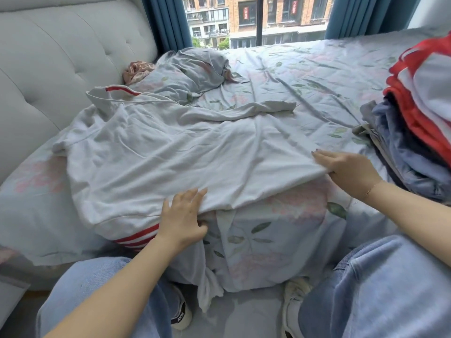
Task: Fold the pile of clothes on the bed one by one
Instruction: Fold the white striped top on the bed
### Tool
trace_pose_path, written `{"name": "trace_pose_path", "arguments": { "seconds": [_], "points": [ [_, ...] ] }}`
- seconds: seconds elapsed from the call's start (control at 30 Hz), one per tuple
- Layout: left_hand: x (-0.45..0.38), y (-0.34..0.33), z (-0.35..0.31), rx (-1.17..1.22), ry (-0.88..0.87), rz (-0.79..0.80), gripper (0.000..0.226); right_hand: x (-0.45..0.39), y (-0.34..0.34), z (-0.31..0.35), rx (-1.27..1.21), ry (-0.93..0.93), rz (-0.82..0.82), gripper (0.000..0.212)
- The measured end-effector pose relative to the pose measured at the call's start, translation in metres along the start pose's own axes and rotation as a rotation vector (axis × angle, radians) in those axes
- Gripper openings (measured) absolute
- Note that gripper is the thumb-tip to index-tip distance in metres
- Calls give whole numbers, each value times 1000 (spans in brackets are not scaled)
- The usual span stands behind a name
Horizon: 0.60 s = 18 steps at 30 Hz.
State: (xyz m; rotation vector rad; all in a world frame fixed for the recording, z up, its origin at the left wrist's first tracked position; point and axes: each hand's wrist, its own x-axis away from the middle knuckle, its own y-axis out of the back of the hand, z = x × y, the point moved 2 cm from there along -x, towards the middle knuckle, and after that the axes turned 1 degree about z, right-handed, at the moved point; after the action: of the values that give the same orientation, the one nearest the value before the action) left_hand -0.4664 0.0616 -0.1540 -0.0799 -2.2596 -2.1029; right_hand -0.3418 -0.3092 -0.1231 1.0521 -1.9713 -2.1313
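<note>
A large white garment [158, 152] with red-striped trim lies spread and wrinkled across the bed [305, 76], its collar toward the headboard. My left hand [183, 215] holds its near edge at the bed's front, fingers on top and thumb tucked under the cloth. My right hand [346, 164] pinches the same edge further right, fingers lying flat on the fabric. A pile of clothes [419, 113], red, white and blue, sits at the right side of the bed.
A grey tufted headboard [61, 59] runs along the left. A pillow [190, 71] in floral cover lies at the far left with a pinkish cloth [136, 70] beside it. A window with blue curtains [168, 20] is behind. My knees in jeans [390, 284] press against the bed's front.
</note>
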Motion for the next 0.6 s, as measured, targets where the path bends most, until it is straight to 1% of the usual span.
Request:
{"name": "trace_pose_path", "arguments": {
  "seconds": [0.03,0.07,0.1,0.13,0.2,0.23,0.27,0.33,0.43,0.47,0.5,0.53,0.6],
  "points": [
    [0,0,1,7,-1,-8,84,4,8,0,6,12,-89,55],
    [1,0,0,21,-7,-23,83,9,10,-3,18,32,-126,56],
    [2,0,-1,41,-12,-38,83,13,9,-6,22,50,-97,58],
    [3,0,-2,56,-15,-53,84,18,4,-9,14,58,9,58],
    [6,1,-4,65,-13,-84,86,29,-12,-17,16,3,365,55],
    [8,3,-3,74,-5,-100,87,32,-17,-19,35,-29,497,54],
    [10,4,-1,88,9,-107,87,33,-19,-20,41,-43,548,55],
    [15,6,2,51,18,-60,89,32,-20,-18,42,-53,551,59],
    [33,4,1,-143,-21,145,94,35,-19,-16,52,-81,578,57],
    [37,3,0,-167,-21,198,94,35,-17,-14,55,-84,578,56],
    [40,3,-2,-172,-13,216,92,35,-15,-13,46,-85,571,54],
    [40,2,-2,-174,-12,186,88,34,-12,-13,11,-95,545,52],
    [36,3,-5,-183,-66,0,80,33,-7,-14,-55,-139,481,46]
  ]
}}
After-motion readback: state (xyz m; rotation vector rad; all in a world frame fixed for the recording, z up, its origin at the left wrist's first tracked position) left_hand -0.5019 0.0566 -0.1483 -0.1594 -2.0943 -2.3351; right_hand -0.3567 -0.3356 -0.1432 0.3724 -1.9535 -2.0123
